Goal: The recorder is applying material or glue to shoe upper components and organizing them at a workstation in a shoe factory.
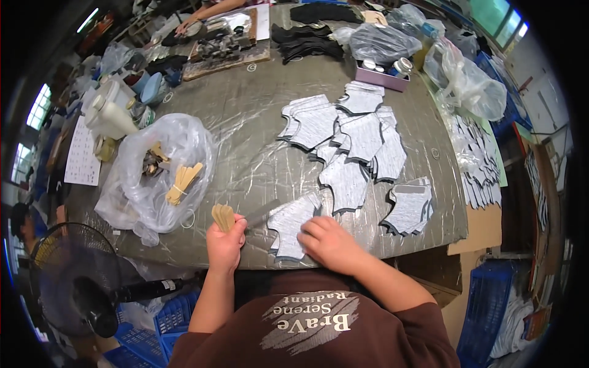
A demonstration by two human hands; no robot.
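My left hand [224, 244] is closed round a small bundle of tan strips [223, 216] with rounded ends, held upright near the table's front edge. From beside its fingertips a dark grey strip [262, 212], smeared by motion, reaches toward a stack of light grey cut pieces [292, 226]. Bent over the right edge of that stack are the fingers of my right hand [326, 240]; its thumb is hidden. More stacks of grey pieces [346, 181] overlap beyond it. One stack with a dark grey strip on top [410, 205] lies apart, to the right.
On the left, a clear plastic bag [202, 150] contains a banded tan bundle [183, 183] and darker scraps. A fan [76, 279] stands lower left. At the back are a purple box [383, 78], black pieces [305, 43] and a board [227, 64] near another person's hand.
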